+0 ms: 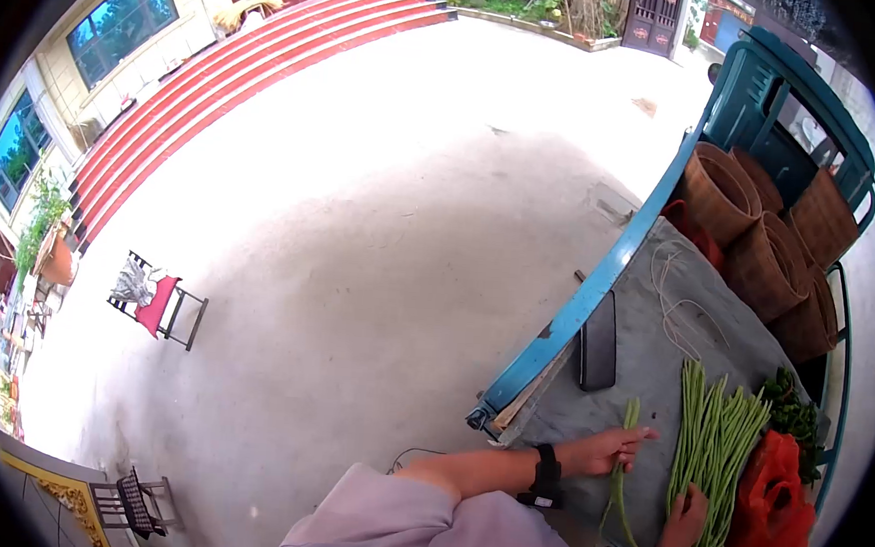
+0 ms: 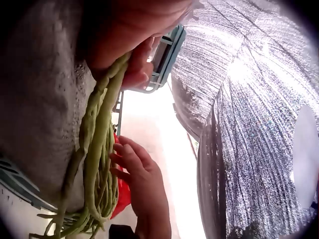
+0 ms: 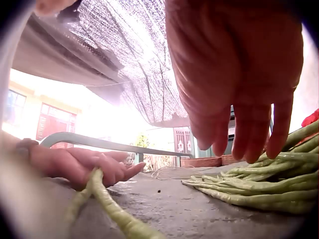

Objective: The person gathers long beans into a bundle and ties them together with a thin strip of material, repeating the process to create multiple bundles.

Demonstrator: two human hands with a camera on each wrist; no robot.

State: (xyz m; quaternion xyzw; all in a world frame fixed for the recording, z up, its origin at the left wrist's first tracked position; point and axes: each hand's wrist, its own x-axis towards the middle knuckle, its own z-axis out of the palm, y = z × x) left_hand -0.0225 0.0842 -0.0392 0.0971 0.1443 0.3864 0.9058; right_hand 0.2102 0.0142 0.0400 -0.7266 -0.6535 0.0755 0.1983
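A few long beans (image 1: 616, 495) lie on the grey cloth (image 1: 645, 316) just left of the bean pile (image 1: 718, 441), their upper ends clenched in the left hand (image 1: 612, 450). The right hand (image 1: 685, 519) rests straight-fingered on the pile's near end, grasping nothing. Drawing those strands clear probably goes best with the pile pinned and the pull low along the cloth. A red bag (image 1: 774, 505) sits just right of the pile, and woven baskets (image 1: 760, 243) stand beyond it.

Pinching with curled left hand (image 1: 609, 450), forearm stretched forward; holding right hand (image 1: 685, 524) palm-down nearby, fingers straight.
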